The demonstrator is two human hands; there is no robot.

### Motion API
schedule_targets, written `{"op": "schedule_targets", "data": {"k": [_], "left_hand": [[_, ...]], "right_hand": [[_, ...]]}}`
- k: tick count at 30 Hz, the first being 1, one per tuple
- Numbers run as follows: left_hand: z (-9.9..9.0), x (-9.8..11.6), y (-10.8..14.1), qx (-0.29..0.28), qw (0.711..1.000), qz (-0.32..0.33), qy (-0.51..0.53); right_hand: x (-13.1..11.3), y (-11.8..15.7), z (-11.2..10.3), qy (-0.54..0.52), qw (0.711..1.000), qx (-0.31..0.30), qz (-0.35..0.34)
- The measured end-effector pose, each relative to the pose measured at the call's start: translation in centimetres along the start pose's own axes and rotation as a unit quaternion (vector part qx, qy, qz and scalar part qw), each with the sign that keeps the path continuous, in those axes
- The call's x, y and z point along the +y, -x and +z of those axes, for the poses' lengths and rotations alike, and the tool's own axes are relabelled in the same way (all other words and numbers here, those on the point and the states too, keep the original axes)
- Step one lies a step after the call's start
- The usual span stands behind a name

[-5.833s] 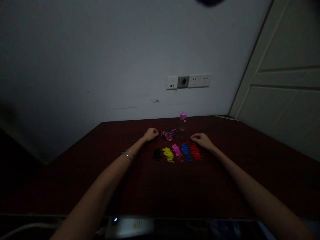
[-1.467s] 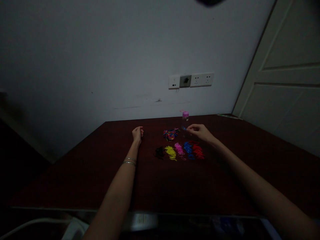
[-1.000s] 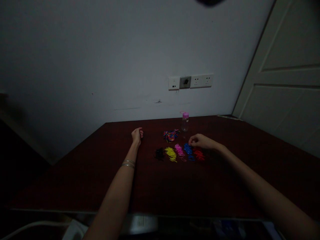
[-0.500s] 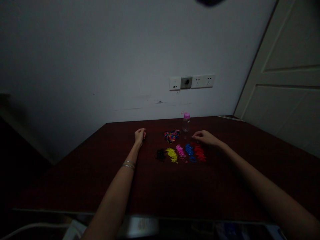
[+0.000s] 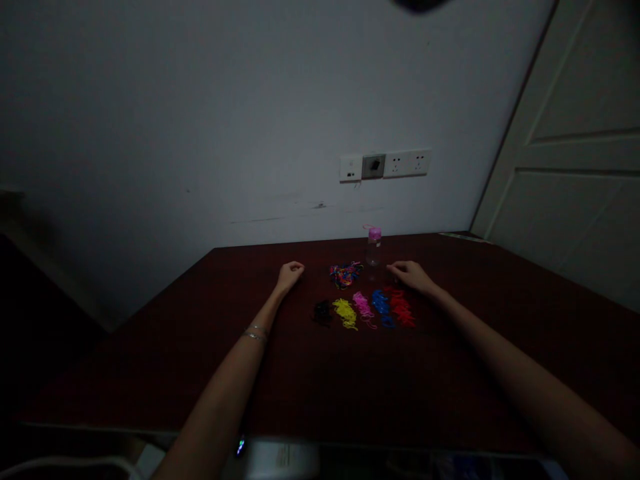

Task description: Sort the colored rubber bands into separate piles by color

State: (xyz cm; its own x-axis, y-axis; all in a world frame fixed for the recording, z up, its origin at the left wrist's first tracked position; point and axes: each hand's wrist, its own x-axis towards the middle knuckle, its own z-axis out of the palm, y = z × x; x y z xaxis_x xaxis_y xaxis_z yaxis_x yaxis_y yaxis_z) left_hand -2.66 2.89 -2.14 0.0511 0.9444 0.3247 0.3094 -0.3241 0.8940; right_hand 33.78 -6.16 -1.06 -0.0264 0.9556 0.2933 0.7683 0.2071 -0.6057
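My left hand (image 5: 291,274) rests with curled fingers on the dark red table, left of a mixed multicolored pile of strings (image 5: 345,274); what it holds, if anything, is hidden. My right hand (image 5: 406,273) is just behind the red pile (image 5: 402,309), its fingers pinched together; anything between them is too small to name. Left of the red pile lie a blue pile (image 5: 381,303), a pink pile (image 5: 363,306), a yellow pile (image 5: 345,312) and a black pile (image 5: 323,311). A clear bottle with a pink cap (image 5: 374,248) stands between the mixed pile and my right hand.
The dark red table (image 5: 350,380) meets a pale wall with sockets (image 5: 406,163). A panelled door (image 5: 575,173) is at the right. Below the table's front edge are a white box (image 5: 283,459) and a pale cable (image 5: 75,461).
My left hand has moved a little to the right, toward the mixed pile, and its wrist has turned. My right hand has barely moved. The piles look the same.
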Motion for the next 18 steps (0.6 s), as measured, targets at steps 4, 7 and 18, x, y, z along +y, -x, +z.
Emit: {"op": "schedule_targets", "data": {"k": [4, 7, 18], "left_hand": [[0.0, -0.1, 0.1, -0.035, 0.995, 0.03, -0.09], [0.1, -0.2, 0.1, -0.052, 0.987, 0.043, -0.145], [0.8, 1.4, 1.5, -0.103, 0.968, 0.141, -0.182]], "right_hand": [[0.3, -0.1, 0.1, 0.021, 1.0, 0.003, -0.019], [0.4, -0.1, 0.2, 0.028, 0.999, -0.003, -0.023], [1.1, 0.0, 0.6, -0.007, 1.0, 0.011, 0.005]]}}
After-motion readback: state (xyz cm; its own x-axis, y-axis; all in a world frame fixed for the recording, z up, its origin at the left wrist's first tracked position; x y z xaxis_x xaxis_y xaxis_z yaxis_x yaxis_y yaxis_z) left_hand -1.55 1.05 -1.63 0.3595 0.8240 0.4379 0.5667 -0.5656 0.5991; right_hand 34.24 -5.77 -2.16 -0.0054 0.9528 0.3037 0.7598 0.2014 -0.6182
